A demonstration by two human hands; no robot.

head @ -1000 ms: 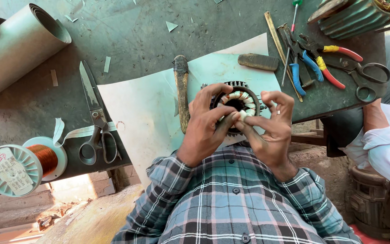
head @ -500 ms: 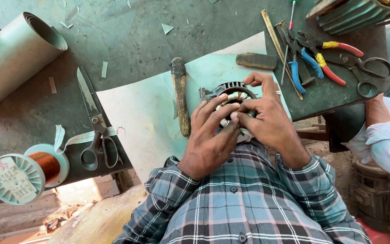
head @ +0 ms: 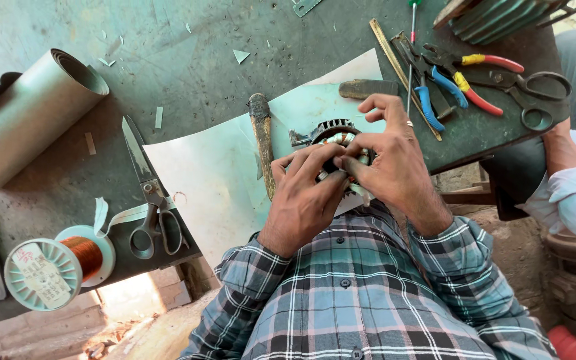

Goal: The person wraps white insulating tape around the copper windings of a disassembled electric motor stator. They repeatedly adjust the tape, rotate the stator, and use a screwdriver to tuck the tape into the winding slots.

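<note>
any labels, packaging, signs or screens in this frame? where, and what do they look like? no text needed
Label: round whitish paper with dark print and a small red mark, on the end flange of the copper wire spool, at the bench's near left corner.
No packages, signs or screens visible.

Bright daylight, soft shadows, sharp focus, wide-angle bending at edges

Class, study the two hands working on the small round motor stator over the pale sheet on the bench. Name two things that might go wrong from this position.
1. Both hands, left hand and right hand, pinch at the small round metal motor stator; fingertips crowd its slots, so thin winding wire might get nicked or bent.
2. The dark worn wooden-handled tool lies right beside the left hand; a wrist movement might knock it across the pale green paper sheet.
</note>
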